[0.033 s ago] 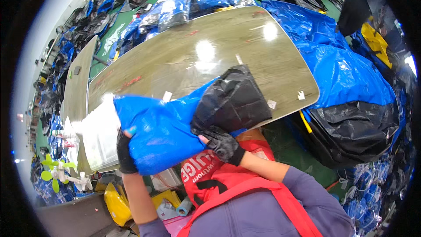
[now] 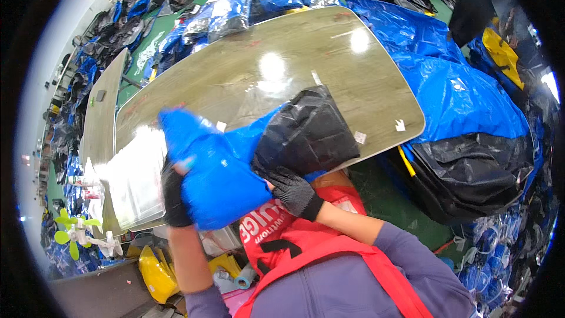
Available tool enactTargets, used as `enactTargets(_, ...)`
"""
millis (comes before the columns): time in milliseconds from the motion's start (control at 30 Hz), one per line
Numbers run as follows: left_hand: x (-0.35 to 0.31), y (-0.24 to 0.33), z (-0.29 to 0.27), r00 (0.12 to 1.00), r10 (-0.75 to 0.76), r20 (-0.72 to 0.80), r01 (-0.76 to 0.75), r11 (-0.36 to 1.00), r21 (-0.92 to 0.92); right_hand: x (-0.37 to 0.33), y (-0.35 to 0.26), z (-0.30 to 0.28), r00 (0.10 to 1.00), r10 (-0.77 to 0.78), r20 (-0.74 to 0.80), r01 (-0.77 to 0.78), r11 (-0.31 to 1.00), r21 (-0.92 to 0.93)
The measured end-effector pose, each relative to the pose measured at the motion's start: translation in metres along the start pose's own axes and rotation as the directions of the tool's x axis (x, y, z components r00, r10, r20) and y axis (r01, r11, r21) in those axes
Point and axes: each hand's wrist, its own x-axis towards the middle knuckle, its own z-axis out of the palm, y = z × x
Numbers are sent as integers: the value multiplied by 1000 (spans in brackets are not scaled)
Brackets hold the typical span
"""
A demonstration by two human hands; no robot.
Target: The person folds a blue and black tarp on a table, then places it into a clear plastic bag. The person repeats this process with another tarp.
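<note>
A blue and black tarpaulin piece point(image 2: 220, 185), partly folded, lies across the near edge of the wood-grain table point(image 2: 235, 65) in front of me. My left hand point(image 2: 178, 194), in a black glove with bare fingertips showing, grips the left end of its blue part and holds it raised; motion blurs the fingers. My right hand point(image 2: 293, 193), in a dark knit glove, pinches the near edge where blue meets the black part point(image 2: 309, 129). The black part spreads flat on the table to the right. Folds hide some of my right fingertips.
Clear plastic bags point(image 2: 135, 185) are stacked left of the tarpaulin. A green clip-on fan point(image 2: 75, 232) stands at the lower left. A large blue and black tarpaulin pile point(image 2: 465, 106) crowds the table's right side. Plastic-wrapped blue bundles point(image 2: 229, 15) line the far edge.
My left hand has shifted right, bringing the blue end inward and bunching it, with its far corner higher. My right hand stays at the near edge of the tarpaulin.
</note>
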Motion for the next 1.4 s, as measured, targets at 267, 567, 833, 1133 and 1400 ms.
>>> enactTargets(267,84,-128,221,946,275,169,-269,382,884,-54,24,74,870,332,364,-480,407,777)
enactTargets(567,129,-153,183,780,57,624,-620,-68,782,0,-1,-136,960,245,133,-257,963,86)
enactTargets(833,108,-122,75,750,620,230,-304,14,953,-26,70,-125,981,191,16,-182,955,-236)
enactTargets(1133,54,-72,149,928,-355,108,368,920,-135,-37,122,-182,956,224,-188,-230,973,-8)
enactTargets(1400,19,-159,240,774,174,609,-618,4,786,-109,90,-216,428,770,473,-405,-304,862)
